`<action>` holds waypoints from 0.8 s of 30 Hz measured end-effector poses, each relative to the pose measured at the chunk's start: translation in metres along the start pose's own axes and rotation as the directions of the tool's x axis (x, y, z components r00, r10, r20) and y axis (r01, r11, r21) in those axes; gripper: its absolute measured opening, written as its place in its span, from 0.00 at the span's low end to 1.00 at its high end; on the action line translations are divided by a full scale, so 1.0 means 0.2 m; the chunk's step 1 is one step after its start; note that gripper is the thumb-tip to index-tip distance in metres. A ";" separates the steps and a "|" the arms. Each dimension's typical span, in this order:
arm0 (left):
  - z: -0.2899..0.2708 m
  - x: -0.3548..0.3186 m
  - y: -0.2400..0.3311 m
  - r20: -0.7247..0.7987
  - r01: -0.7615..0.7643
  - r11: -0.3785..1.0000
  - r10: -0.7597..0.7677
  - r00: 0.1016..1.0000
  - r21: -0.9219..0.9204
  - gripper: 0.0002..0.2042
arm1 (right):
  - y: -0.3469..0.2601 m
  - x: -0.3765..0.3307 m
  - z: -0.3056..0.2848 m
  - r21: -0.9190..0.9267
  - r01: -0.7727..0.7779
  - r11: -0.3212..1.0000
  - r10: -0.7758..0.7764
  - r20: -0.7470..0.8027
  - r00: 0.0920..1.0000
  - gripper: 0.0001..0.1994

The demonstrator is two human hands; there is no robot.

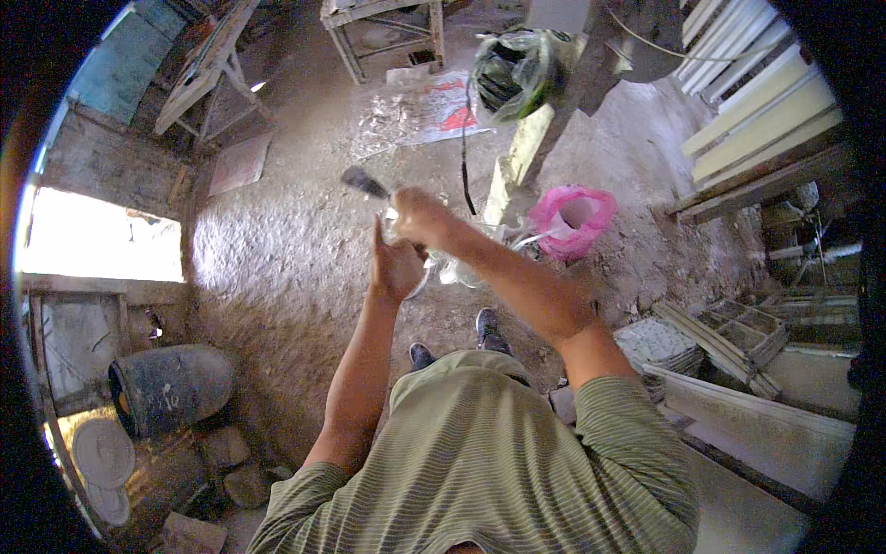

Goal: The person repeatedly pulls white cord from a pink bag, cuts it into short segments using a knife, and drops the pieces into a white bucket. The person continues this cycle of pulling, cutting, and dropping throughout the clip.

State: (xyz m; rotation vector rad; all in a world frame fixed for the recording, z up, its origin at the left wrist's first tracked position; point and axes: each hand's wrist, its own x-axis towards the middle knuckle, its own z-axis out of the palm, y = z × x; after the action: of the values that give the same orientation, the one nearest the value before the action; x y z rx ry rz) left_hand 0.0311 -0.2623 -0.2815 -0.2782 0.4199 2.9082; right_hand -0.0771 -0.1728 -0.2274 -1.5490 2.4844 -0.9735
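Right hand (420, 219): here it is, blurred, my fingers clamped round the tool.
Tool (367, 183): dark, flat end pokes out of my fist toward 11 o'clock!
Left hand (401, 269): right below the other, thumb up; whether it's clamped on anything, I can't tell.
White piece (391, 215): peeking out between my hands, mostly hidden.
Clear plastic (463, 270): 4 o'clock, partly behind my right forearm.
Pink bag (600, 220): 3 o'clock, standing open-mouthed on the floor (286, 249).
Post (520, 168): slanting across 2 o'clock.
Bundle (519, 76): plastic-wrapped, up at 1 o'clock, dark inside.
Shoes (490, 334): mine, 5 o'clock.
Barrel (180, 388): dark, on its side, over at 8 o'clock.
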 end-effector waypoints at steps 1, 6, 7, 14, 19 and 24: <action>0.03 0.05 -0.01 -0.011 -0.150 0.982 0.149 0.989 -0.115 0.34 | -0.06 -0.02 0.03 0.025 -0.028 0.999 0.031 -0.114 0.993 0.18; 0.15 0.18 0.15 -0.184 -0.307 0.951 0.294 0.938 -0.045 0.22 | -0.20 -0.10 -0.05 0.123 0.040 0.992 0.000 -0.307 0.952 0.15; 0.17 0.17 0.16 -0.071 -0.323 0.946 0.321 0.944 -0.018 0.20 | -0.18 -0.12 -0.09 0.212 0.007 0.977 0.057 -0.296 0.953 0.15; 0.43 0.08 0.31 0.029 -0.509 0.827 0.518 0.855 0.238 0.17 | 0.41 -0.78 -0.17 0.368 -0.494 0.788 0.615 -0.433 0.659 0.12; 0.59 -0.01 0.43 0.115 -0.570 0.775 0.562 0.819 0.274 0.17 | 0.85 -1.47 0.15 0.076 -0.749 0.658 0.713 -0.382 0.588 0.14; 0.70 -0.10 0.54 0.068 -0.659 0.645 0.693 0.718 0.388 0.15 | 0.91 -1.51 0.84 -0.205 -0.309 0.929 0.369 0.442 0.818 0.13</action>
State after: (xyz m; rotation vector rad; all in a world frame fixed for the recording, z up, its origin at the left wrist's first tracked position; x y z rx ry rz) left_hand 0.0053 -0.3251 -0.1182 -0.2133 1.3762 3.4100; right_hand -0.0112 0.0501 -0.5417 -1.1249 2.3654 -0.3343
